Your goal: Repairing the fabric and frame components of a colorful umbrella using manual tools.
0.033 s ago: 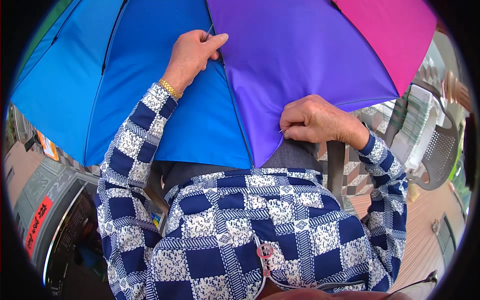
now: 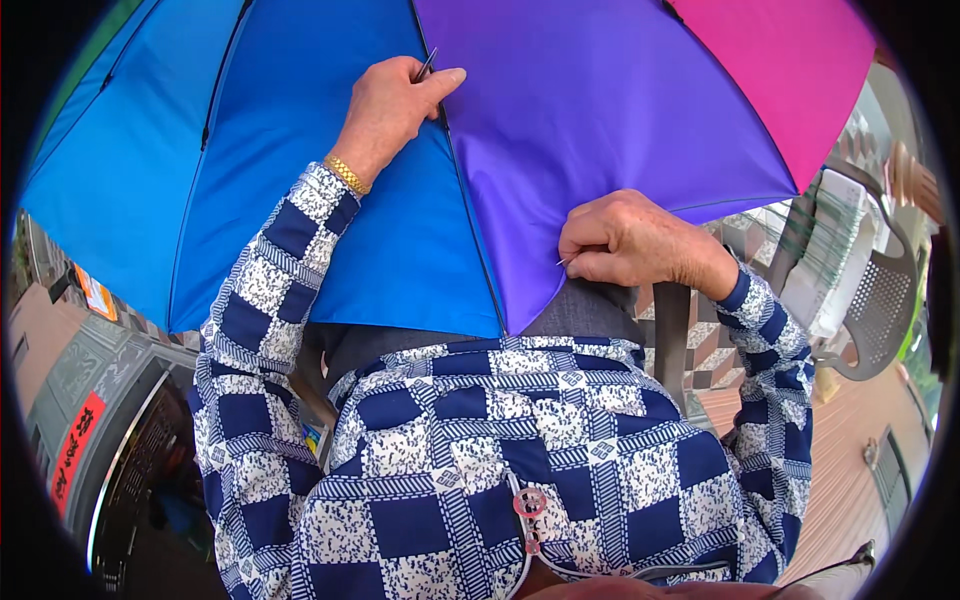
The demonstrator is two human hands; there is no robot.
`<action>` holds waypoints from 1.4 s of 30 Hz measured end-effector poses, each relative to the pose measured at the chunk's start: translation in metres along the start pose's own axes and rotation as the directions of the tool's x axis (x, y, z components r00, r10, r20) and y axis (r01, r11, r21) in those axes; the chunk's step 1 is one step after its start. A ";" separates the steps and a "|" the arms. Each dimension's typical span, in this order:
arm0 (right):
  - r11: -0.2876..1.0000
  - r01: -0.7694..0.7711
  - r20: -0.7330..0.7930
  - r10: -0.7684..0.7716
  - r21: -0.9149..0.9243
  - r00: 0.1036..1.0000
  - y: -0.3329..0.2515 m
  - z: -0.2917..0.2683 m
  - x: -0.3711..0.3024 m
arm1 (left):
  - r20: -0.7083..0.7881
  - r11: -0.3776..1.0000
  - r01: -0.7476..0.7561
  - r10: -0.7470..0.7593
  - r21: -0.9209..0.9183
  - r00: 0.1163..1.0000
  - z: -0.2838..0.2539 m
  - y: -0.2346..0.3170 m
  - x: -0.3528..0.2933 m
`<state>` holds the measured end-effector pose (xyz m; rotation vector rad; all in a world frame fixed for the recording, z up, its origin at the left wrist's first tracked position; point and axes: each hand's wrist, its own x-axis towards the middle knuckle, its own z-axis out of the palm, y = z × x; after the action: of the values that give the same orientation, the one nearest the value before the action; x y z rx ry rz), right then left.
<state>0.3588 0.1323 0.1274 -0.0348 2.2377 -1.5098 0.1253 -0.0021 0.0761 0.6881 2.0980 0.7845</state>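
An open umbrella with blue, purple and pink panels spreads over my lap, its inner side toward me. A thin dark rib runs down the seam between the blue and purple panels. My left hand is closed by this rib, high on the seam, with a slim pointed dark metal tool sticking out above the thumb; its rest is hidden in the hand. Lower right, my right hand pinches a thin needle at the edge of the purple panel. Only a short bright end of it shows.
A grey chair with a perforated back stands at the right, with pale sheets or bags on it. A dark rounded appliance or cabinet is at the lower left, near a red paper strip. Patterned tiles cover the floor.
My left hand has shifted slightly to the right along the rib, and more of the metal tool shows above the thumb. My right hand has not visibly moved.
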 end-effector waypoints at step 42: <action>0.963 -0.121 -0.619 -0.058 -0.242 0.783 0.012 0.000 0.143 | 0.161 0.843 0.011 0.089 -0.537 0.983 -0.020 -0.021 0.007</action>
<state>0.2320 0.0998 0.0678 0.4932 2.9345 -1.3038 0.1009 -0.0175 0.0684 0.4679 1.5900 1.2224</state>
